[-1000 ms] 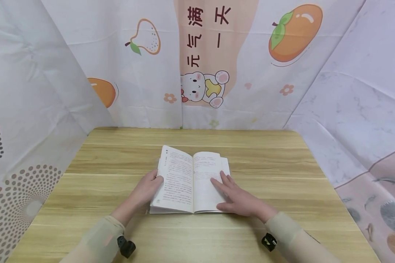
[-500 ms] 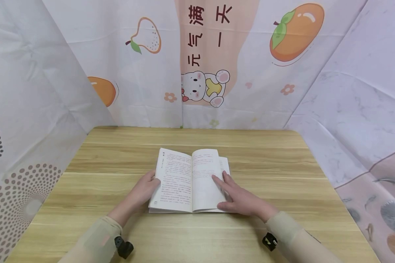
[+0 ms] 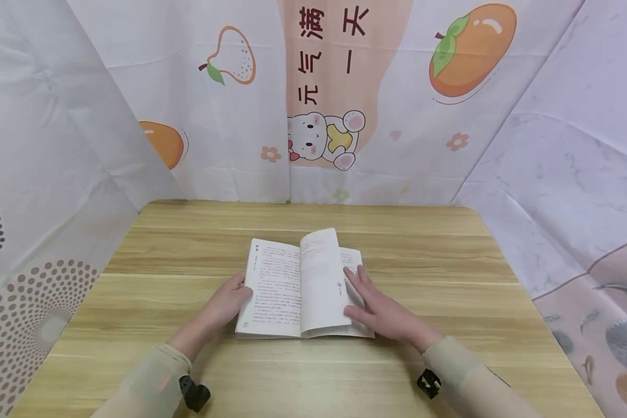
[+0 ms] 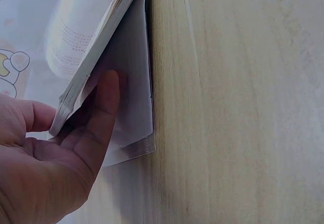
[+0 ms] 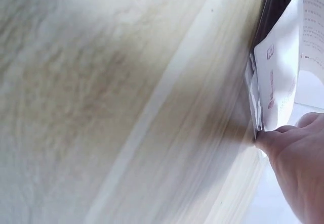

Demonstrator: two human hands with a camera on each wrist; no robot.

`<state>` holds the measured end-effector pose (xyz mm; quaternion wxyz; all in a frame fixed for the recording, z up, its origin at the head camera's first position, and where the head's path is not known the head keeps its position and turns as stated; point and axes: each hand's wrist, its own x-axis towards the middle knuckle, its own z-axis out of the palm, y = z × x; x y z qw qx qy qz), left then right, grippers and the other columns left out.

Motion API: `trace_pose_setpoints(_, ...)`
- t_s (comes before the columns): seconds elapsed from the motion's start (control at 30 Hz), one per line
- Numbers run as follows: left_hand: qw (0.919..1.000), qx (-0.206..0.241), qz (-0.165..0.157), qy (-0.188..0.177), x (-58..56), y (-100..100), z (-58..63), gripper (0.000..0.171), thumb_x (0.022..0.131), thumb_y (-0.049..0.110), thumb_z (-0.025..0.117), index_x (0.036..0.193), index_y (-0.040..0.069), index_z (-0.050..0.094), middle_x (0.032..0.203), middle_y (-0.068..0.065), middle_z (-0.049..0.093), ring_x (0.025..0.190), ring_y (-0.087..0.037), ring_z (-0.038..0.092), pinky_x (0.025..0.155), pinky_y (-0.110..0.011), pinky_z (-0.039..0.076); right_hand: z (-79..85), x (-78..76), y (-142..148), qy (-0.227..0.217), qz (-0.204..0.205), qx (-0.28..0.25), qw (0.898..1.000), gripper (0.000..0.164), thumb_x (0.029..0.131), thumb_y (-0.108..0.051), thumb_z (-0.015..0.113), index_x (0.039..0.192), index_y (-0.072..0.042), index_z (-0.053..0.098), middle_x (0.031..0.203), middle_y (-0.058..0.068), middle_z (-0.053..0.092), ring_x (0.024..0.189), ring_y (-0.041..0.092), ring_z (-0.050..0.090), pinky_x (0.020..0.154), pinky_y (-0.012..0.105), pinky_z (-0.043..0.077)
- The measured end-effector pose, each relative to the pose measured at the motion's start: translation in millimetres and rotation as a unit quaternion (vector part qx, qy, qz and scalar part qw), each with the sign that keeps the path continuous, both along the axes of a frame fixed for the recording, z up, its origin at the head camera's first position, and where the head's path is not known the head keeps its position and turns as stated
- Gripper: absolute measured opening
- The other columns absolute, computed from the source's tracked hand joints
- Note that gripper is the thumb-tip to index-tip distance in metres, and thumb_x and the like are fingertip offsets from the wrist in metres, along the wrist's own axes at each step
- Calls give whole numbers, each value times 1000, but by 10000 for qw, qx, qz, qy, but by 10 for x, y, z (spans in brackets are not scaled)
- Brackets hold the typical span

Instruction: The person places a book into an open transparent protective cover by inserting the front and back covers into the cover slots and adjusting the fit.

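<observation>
An open book (image 3: 274, 290) lies on the table with printed text on both sides. At its left edge my left hand (image 3: 222, 307) grips the block of pages. In the left wrist view the thumb is on top and the fingers (image 4: 104, 102) reach underneath, above a cover with a clear plastic edge (image 4: 136, 145). A curved leaf (image 3: 321, 284) stands raised right of the spine, over another page. My right hand (image 3: 384, 310) rests at the book's right side, fingers extended, thumb near the leaf's edge. In the right wrist view a digit touches the book's lower corner.
The wood-grain table (image 3: 313, 377) extends around the book on every side. Behind it hangs a white cloth (image 3: 214, 133) printed with fruit and a cartoon animal. Further cloths hang at the left and right. Each wrist carries a small black camera (image 3: 194, 395).
The leaf on the right has lifted and curved up toward the left, baring the page beneath it. My right hand has shifted slightly; the left still holds the left pages, which now lie flatter.
</observation>
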<state>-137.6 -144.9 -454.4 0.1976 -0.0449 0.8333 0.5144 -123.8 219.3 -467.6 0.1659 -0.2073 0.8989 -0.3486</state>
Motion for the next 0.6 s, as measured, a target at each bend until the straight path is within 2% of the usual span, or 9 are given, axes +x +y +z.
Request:
trace_pose_setpoints(0.1, 10000, -68, -17, -24, -3, 1, 3, 55, 101, 14, 40, 153, -2, 37, 131, -16, 61, 119, -29, 55, 110, -56, 38, 4, -4, 17, -63, -57, -140, 9999, 77, 106, -50, 49, 166, -31, 5, 170, 16, -13, 154, 40, 16, 121, 60, 22)
trace_pose_setpoints(0.2, 9999, -68, -65, -74, -4, -4, 6, 54, 103, 15, 39, 153, -4, 37, 138, -18, 58, 130, -34, 52, 114, -58, 35, 9, -11, 18, -66, -83, -138, 9998, 77, 106, -50, 48, 166, -29, 5, 170, 16, -13, 154, 40, 18, 122, 59, 22)
trace_pose_setpoints(0.33, 9998, -44, -162, -137, -1, -9, 7, 56, 105, 18, 38, 155, -6, 33, 148, -21, 51, 143, -40, 40, 118, -63, 26, 4, -26, 17, -11, -176, -80, 9998, 82, 104, -55, 50, 166, -27, 5, 170, 17, -11, 154, 40, 18, 122, 58, 22)
trace_pose_setpoints(0.4, 9997, -15, -145, -198, 4, -19, 1, 56, 106, 20, 36, 156, -5, 31, 144, -20, 55, 137, -39, 48, 114, -63, 33, 2, -35, 20, -5, -264, -89, 9996, 84, 103, -58, 50, 166, -27, 5, 170, 17, -9, 154, 39, 18, 122, 58, 22)
trace_pose_setpoints(0.47, 9996, 50, -40, -268, 10, -34, -7, 56, 107, 22, 34, 156, -4, 31, 136, -17, 60, 125, -33, 57, 106, -57, 45, 0, -45, 27, -19, -370, -135, 9992, 84, 102, -58, 50, 166, -27, 6, 171, 16, -7, 154, 38, 17, 122, 58, 21)
trace_pose_setpoints(0.53, 9988, 275, 142, -389, 14, -49, -17, 55, 107, 23, 31, 156, -2, 34, 124, -16, 65, 106, -28, 65, 92, -49, 55, -6, -56, 38, -46, -473, -176, 9987, 84, 103, -57, 51, 166, -26, 5, 171, 16, -5, 155, 37, 15, 123, 58, 20)
trace_pose_setpoints(0.6, 9967, 525, 332, -523, 13, -61, -28, 54, 108, 27, 29, 153, 0, 40, 111, -15, 69, 88, -24, 68, 76, -41, 58, -15, -70, 50, -30, -564, -214, 9982, 84, 103, -55, 51, 166, -23, 5, 171, 17, -2, 155, 36, 14, 123, 57, 19)
